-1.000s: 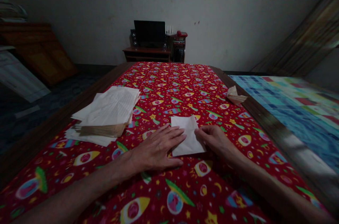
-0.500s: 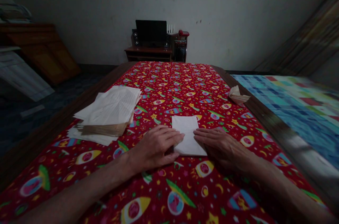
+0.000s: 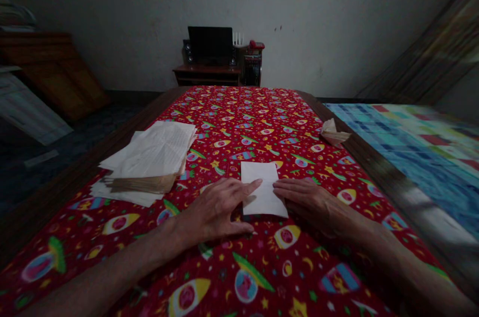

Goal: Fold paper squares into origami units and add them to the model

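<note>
Quietly, the person's spread left hand [image 3: 215,209] and right hand [image 3: 310,202] rest on a smooth white paper rectangle [image 3: 263,192], each grip open and unclenched, fingertips lying on its long edges. It sits flat, mid-way along a wooden counter [image 3: 127,152] dressed in a glossy red patterned cloth [image 3: 239,122]. Just left of the left hand lies a thick, dog-eared stack of cream paper sheets [image 3: 149,157]; farther off, near the right edge, perches a crumpled tan paper scrap [image 3: 331,133].
</note>
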`<state>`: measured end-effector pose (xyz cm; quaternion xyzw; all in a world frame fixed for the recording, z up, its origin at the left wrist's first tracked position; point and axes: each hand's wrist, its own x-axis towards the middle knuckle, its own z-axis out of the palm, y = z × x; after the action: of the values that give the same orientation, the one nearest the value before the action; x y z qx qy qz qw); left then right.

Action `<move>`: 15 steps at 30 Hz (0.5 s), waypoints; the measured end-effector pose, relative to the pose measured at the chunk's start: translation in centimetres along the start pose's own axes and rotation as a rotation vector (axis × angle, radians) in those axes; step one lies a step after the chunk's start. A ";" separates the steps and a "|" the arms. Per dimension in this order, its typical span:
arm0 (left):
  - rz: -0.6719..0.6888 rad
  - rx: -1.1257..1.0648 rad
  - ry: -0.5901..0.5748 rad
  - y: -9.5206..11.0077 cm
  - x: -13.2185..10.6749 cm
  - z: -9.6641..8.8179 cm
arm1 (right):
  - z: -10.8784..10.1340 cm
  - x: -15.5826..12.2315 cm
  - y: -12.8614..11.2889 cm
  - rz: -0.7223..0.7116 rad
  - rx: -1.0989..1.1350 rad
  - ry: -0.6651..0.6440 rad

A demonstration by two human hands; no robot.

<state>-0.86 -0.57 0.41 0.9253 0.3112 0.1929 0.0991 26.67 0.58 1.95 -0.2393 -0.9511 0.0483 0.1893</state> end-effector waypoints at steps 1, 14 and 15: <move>-0.011 0.018 0.007 0.1 0.1 0.1 | -0.1 0.1 -0.2 -0.005 0.000 -0.007; -0.124 -0.082 0.263 -0.7 1.2 1.3 | 2.4 0.1 1.0 0.339 0.238 0.169; -0.177 -0.100 0.268 -0.8 1.3 1.2 | 2.7 0.3 1.1 0.412 0.284 0.182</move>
<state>0.18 0.83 -0.54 0.8543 0.3918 0.3201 0.1194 25.90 1.67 -0.66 -0.4023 -0.8451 0.1970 0.2918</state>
